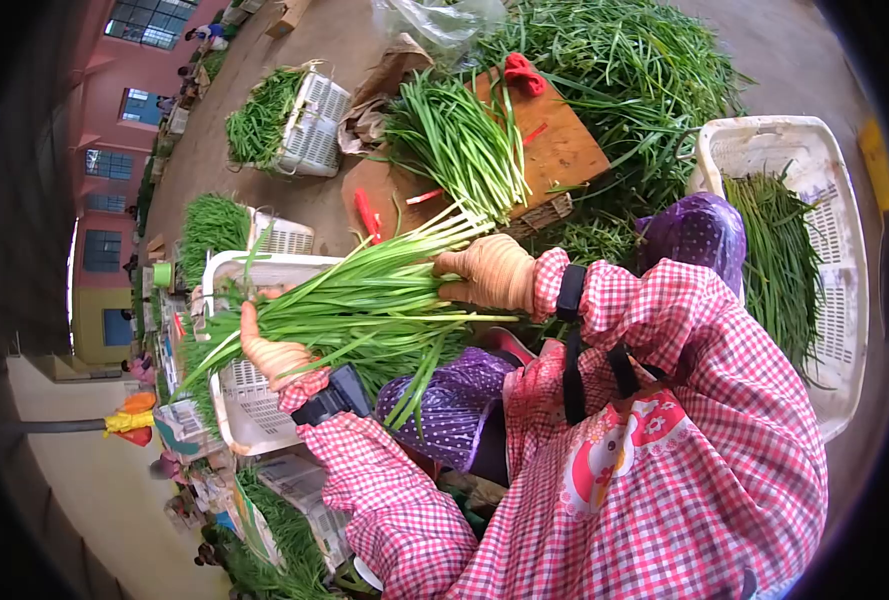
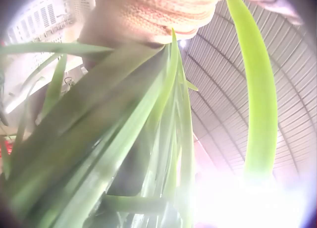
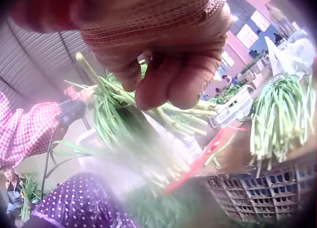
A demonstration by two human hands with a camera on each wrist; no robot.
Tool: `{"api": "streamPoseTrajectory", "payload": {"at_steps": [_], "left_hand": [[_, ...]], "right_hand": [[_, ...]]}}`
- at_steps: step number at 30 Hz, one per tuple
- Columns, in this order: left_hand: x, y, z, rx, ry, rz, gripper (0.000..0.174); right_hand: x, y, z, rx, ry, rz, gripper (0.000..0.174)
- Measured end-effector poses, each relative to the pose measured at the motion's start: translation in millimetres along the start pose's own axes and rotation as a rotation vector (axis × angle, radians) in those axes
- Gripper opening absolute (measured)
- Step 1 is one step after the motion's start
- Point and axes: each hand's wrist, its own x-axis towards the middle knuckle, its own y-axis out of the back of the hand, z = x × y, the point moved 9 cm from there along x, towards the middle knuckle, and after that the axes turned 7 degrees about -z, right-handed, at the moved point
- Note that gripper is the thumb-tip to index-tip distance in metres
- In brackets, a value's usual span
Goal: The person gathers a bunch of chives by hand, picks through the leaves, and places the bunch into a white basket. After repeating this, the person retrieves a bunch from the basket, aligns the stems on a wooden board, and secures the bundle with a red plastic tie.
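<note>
In the middle of the head view, a bunch of greens spans from the left hand to the right hand, before a basket. Above, a second bunch lies on a board; a heap spreads upper right. Far right, a crate holds stalks.

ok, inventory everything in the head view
held greens: one bunch, green, centre
board: one, brown wood, top centre
second bunch: one, green, on board
red cloth: one, red, on board
red strips: at least two, red, around board
greens heap: one, green, upper right
crates: at least four, white, right and left
plastic bag: one, clear, top
crumpled sheet: one, brown, left of board
windows: several, bluish, background
people: several, colours unclear, background
knees: two, dotted purple, foreground
sleeves: two, pink check, foreground
left hand: one, beige-covered, holding leafy end
right hand: one, beige-covered, holding pale end
</note>
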Motion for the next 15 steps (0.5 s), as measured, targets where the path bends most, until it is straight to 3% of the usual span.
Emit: {"api": "streamPoseTrajectory", "payload": {"at_steps": [5,8,11,12,13,15], "left_hand": [[8.3,0.9,-0.2,0.006,-0.004,-0.05,0.026],[6.3,-0.4,-2.9,0.018,-0.001,0.012,0.025],[6.6,2.3,-9.6,0.03,0.048,0.034,0.027],[9.2,8.1,-9.4,0.04,0.034,0.057,0.03],[13.8,15.3,-8.4,0.049,0.018,0.078,0.033],[21.6,31.5,-10.0,0.042,0.085,0.056,0.037]], "right_hand": [[-0.1,-3.3,11.6,-0.036,-0.043,0.052,0.021],[-8.4,14.8,28.2,0.139,-0.005,0.303,0.015],[-13.9,26.7,38.4,0.279,-0.035,0.305,0.013],[-11.6,14.6,52.9,0.643,-0.176,0.157,0.011],[-9.9,5.2,63.6,0.972,-0.227,0.16,0.01],[-15.3,4.5,80.2,1.174,-0.262,0.142,0.011]]}}
